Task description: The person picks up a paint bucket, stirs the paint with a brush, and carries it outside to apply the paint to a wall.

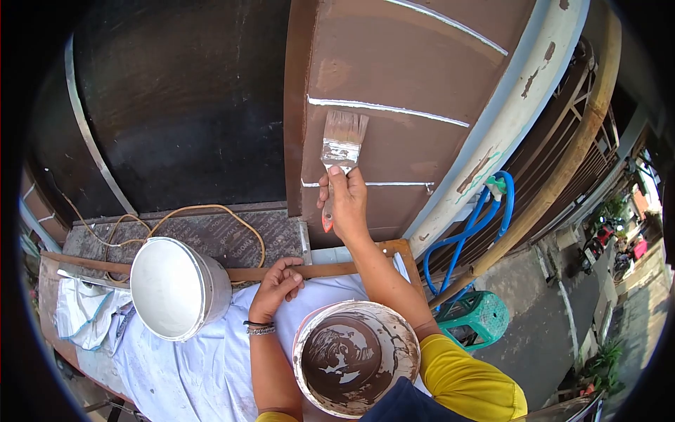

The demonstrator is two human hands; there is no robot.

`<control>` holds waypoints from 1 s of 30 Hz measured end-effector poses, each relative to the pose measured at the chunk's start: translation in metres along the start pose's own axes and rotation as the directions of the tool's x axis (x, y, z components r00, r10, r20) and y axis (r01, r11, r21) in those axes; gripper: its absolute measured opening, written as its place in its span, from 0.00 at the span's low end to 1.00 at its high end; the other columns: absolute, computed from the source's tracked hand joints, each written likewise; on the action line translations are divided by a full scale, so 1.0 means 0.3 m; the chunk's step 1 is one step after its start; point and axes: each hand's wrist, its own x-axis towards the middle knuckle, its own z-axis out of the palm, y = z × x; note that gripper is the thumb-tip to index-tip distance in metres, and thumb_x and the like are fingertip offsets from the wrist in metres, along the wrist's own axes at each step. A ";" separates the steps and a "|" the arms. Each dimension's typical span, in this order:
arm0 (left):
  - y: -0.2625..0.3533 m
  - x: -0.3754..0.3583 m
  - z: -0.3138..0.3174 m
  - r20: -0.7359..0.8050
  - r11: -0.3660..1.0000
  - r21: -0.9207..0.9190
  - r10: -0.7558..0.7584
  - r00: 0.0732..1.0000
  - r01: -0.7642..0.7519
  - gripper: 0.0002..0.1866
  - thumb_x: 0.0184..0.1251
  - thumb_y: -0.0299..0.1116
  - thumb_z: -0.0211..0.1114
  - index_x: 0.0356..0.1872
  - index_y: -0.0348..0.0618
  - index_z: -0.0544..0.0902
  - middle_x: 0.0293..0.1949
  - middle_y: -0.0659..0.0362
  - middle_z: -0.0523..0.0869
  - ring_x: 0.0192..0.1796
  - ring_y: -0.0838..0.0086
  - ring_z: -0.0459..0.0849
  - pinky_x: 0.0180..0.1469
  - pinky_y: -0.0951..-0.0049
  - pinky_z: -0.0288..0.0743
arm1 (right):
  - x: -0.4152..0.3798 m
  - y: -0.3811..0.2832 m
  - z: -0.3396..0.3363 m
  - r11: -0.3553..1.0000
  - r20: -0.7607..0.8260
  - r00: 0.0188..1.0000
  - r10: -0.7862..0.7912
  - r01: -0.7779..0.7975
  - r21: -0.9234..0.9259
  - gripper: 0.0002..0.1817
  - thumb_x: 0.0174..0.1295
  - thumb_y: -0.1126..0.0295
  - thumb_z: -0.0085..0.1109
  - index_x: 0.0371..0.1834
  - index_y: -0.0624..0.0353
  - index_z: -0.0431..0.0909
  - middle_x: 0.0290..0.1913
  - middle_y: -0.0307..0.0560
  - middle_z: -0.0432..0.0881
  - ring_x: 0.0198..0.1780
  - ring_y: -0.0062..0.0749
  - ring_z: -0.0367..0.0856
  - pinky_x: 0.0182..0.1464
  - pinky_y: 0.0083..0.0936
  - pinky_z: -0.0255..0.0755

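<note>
Gripped by its handle in my right hand (pixel 346 200), a wide paintbrush (pixel 344 144) points upward, its bristles against or close to the brown wall (pixel 394 151), just under a white line (pixel 387 108). Below, a bucket (pixel 302 352) holding brown paint (pixel 344 355) stands near my right forearm. My left hand (pixel 278 285) rests over the white cloth (pixel 211 366), left of that bucket, its fingers loosely curled and thumb apart, with nothing seen in them. Further left is a white bucket (pixel 167 288), which looks empty inside.
A dark panel (pixel 183 105) fills the upper left. An orange cable (pixel 232 214) lies on the ledge (pixel 176 235) beneath it. To the right are a pale pole (pixel 492 141), a blue hose (pixel 457 246), a bamboo pole (pixel 548 204) and a green stool (pixel 481 316).
</note>
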 end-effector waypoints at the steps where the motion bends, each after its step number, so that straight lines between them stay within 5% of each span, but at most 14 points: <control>1: -0.005 0.001 -0.004 0.001 1.000 0.000 0.000 1.000 0.000 0.21 0.74 0.35 0.64 0.63 0.38 0.74 0.32 0.61 0.83 0.27 0.84 0.74 0.28 0.83 0.66 | -0.009 -0.004 -0.010 1.000 0.000 1.000 -0.013 0.013 0.017 0.10 0.77 0.61 0.55 0.46 0.56 0.71 0.33 0.40 0.77 0.26 0.19 0.75 0.25 0.23 0.74; 13: -0.006 -0.003 -0.007 -0.005 1.000 -0.006 0.004 1.000 -0.004 0.22 0.74 0.35 0.64 0.64 0.38 0.73 0.32 0.61 0.84 0.28 0.84 0.75 0.28 0.83 0.67 | 0.008 -0.026 -0.078 0.931 -0.116 0.993 0.029 0.015 0.364 0.11 0.77 0.59 0.53 0.48 0.55 0.73 0.32 0.40 0.77 0.26 0.21 0.74 0.26 0.24 0.71; 17: -0.008 0.000 -0.004 -0.007 1.000 -0.004 0.002 1.000 -0.002 0.22 0.74 0.34 0.64 0.64 0.37 0.73 0.32 0.61 0.84 0.28 0.84 0.75 0.29 0.82 0.67 | 0.030 -0.083 -0.164 0.928 -0.237 0.972 0.002 0.087 0.362 0.12 0.76 0.58 0.54 0.48 0.55 0.73 0.32 0.39 0.77 0.26 0.21 0.74 0.26 0.23 0.70; 30: -0.004 0.000 0.001 -0.015 1.000 -0.006 -0.006 1.000 0.006 0.22 0.73 0.34 0.64 0.64 0.38 0.74 0.32 0.61 0.84 0.28 0.84 0.75 0.28 0.82 0.67 | 0.083 -0.090 -0.217 0.959 -0.227 0.974 -0.017 0.080 0.271 0.10 0.75 0.60 0.56 0.46 0.54 0.73 0.32 0.39 0.78 0.26 0.21 0.75 0.27 0.24 0.70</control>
